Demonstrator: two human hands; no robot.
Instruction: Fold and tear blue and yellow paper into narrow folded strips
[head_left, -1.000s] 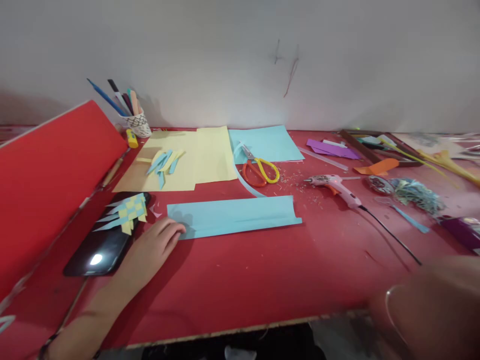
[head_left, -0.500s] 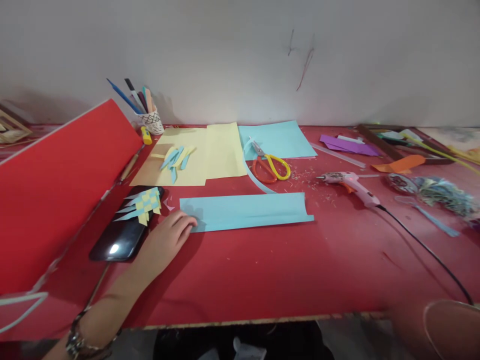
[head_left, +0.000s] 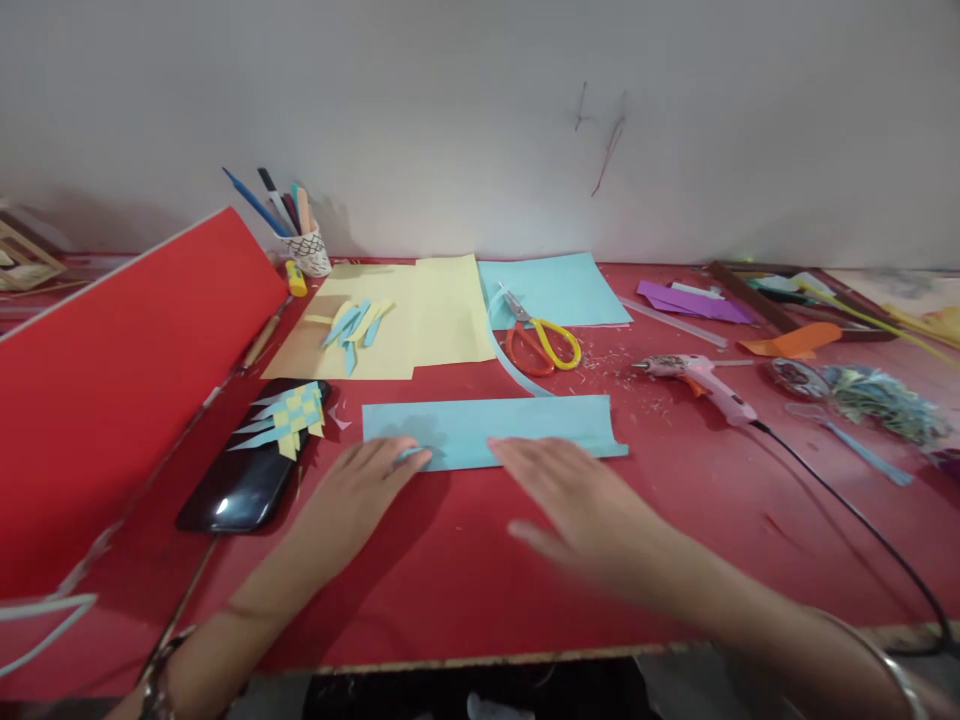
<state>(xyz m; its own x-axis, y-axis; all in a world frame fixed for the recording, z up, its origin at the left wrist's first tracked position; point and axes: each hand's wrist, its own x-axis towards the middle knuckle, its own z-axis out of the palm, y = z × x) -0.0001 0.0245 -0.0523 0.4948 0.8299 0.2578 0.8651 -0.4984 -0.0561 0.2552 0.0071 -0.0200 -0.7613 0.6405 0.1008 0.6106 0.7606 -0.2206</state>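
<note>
A long light-blue paper sheet (head_left: 465,430) lies across the red table, its near edge slightly curled up at the right end. My left hand (head_left: 375,475) is at its left part, thumb and fingers closed on the near edge. Over the right half of the sheet, my right hand (head_left: 574,495) is slightly blurred, with fingers stretched forward and thumb apart. Beyond the sheet lie scissors (head_left: 541,338) with one red and one yellow handle, beside a narrow curved blue paper strip (head_left: 517,376). A woven blue-and-yellow paper piece (head_left: 294,412) rests on a black phone (head_left: 244,485) left of my left hand.
Cream paper (head_left: 454,310) and a blue sheet (head_left: 555,290) lie at the back. To the right are a pink glue gun (head_left: 705,380) with a black cord, purple paper (head_left: 694,302) and a brown tray (head_left: 757,300). A red board (head_left: 135,390) leans at left, near a pen cup (head_left: 307,250).
My right hand has come in from the lower right corner to the blue sheet. My left hand has shifted slightly right along the near edge.
</note>
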